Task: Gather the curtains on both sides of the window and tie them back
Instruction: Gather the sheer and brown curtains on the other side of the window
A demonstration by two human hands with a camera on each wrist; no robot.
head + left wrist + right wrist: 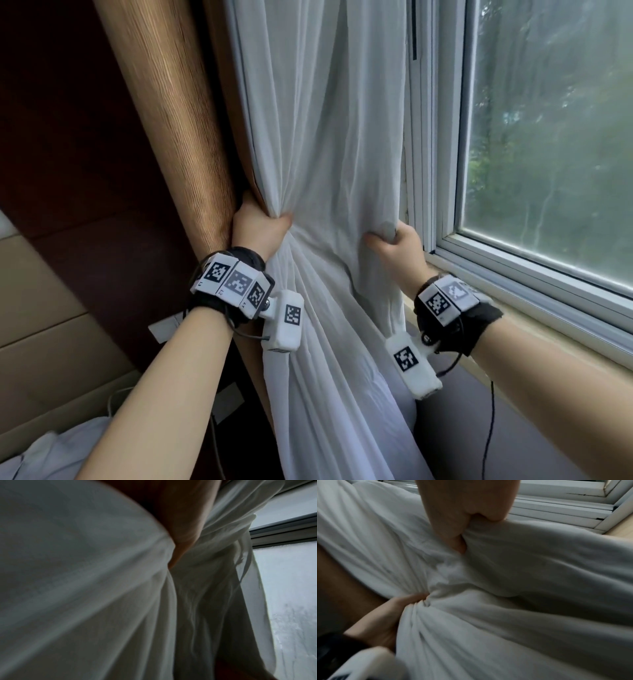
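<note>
Right now both hands grip the sheer (329,137), the white curtain hanging down the middle of the head view beside the window (548,154). At centre left, the left hand (258,228) is closed round a bunch of sheer folds, pressed against the brown drape (178,113) that runs down the left of the frame; whether its fingers also take in the drape's edge cannot be told. At centre right, the right hand (394,241) pinches the sheer's free edge near the window frame, thumb and curled fingers holding a fold. In the right wrist view the cloth runs taut between the two grips.

Judging from this, gathering on this side is only partly done, and no tie-back shows in any view.

Risks from here:
- The thin cloth could slip from the right-hand pinch as it is drawn across, letting the edge fall loose.
- Pulling down hard on the taut span could strain whatever holds the curtain up, out of view.
- Freeing a hand to fetch a tie could let the bundle spread.
</note>
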